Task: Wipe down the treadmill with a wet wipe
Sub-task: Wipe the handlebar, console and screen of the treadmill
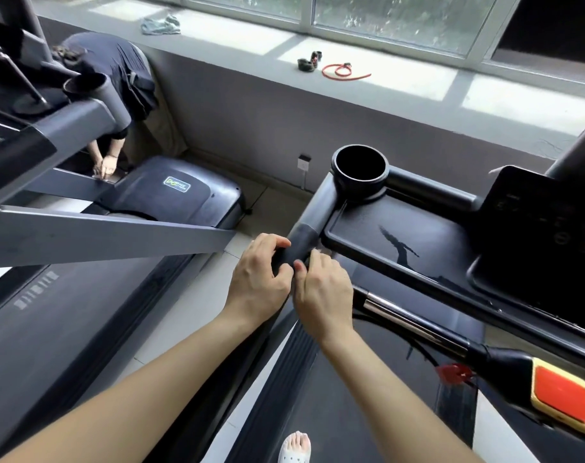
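both hands meet on the black handlebar (pixel 299 243) of the treadmill (pixel 401 248), just below the cup holder (pixel 359 168). the left hand (pixel 259 280) curls its fingers over the bar from the left. the right hand (pixel 324 292) curls round it from the right, thumb beside the left fingers. a sliver of white at the right fingertips may be the wipe (pixel 318 251); i cannot tell. another person (pixel 117 71) bends over the next treadmill (pixel 171 192). a red cord (pixel 343 71) lies on the sill (pixel 401 81).
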### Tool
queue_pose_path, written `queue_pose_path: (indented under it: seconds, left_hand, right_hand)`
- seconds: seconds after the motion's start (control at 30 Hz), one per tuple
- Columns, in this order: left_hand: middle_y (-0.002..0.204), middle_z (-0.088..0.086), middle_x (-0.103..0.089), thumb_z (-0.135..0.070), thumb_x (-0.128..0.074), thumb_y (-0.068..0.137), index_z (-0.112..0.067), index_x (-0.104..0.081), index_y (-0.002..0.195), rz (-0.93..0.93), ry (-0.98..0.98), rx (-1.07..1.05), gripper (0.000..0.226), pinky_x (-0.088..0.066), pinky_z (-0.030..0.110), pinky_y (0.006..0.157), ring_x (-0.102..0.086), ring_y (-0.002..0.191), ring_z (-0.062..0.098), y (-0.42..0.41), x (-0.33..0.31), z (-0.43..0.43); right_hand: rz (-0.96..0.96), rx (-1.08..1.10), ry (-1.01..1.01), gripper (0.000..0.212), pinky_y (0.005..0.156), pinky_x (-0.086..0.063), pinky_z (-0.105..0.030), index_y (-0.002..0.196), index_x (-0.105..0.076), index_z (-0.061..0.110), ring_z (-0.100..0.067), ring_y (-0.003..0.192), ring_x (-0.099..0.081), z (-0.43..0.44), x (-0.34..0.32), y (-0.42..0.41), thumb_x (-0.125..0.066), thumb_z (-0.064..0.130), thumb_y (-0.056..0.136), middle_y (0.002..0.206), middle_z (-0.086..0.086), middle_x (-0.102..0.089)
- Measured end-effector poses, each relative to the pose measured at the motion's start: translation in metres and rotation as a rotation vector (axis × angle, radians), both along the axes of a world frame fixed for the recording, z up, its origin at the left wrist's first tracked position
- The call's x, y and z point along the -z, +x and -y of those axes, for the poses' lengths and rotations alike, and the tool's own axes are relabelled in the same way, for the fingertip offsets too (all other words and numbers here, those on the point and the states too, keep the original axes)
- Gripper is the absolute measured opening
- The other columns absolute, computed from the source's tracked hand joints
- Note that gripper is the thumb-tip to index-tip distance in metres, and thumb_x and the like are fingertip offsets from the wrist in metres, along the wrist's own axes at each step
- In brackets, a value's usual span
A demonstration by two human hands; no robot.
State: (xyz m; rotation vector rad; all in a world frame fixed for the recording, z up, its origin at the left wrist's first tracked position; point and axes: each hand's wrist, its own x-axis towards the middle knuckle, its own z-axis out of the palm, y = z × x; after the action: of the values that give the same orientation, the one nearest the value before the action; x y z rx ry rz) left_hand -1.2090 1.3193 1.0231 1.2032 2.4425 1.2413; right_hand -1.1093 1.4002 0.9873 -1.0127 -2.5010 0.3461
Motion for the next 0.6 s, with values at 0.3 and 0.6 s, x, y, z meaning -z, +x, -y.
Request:
queue_pose_path:
  seconds: [0.3,0.6]
  left_hand:
    - [0.111,-0.009,-0.062,-0.021,-0.051,0.077,-0.019,-0.065,0.110,-0.020,0.007,0.018,0.037,-0.046,0.026,0.086,-0.056,0.104,0.010,-0.001,0.000,-0.001]
    - [0.108,-0.009,-0.061,-0.021,-0.051,0.076,-0.019,-0.065,0.110,-0.010,0.008,0.024,0.037,-0.046,0.027,0.087,-0.055,0.102,0.011,-0.001,0.000,0.000]
  right_hand:
    - [0.036,-0.547,0.410,0.049,0.114,-0.042,-0.045,0.136,-0.061,-0.002,-0.034,0.140,-0.047,-0.024,0.031,0.072,-0.047,-0.005,0.089,0.149,-0.016,-0.053]
    - [-0.701,0.221,-0.476,0.019,0.083,-0.048,-0.021,0.102,-0.070,0.011,-0.019,0.096,-0.066,-0.037,-0.031,0.026,-0.056,0.003,0.092,0.099,-0.001,-0.070]
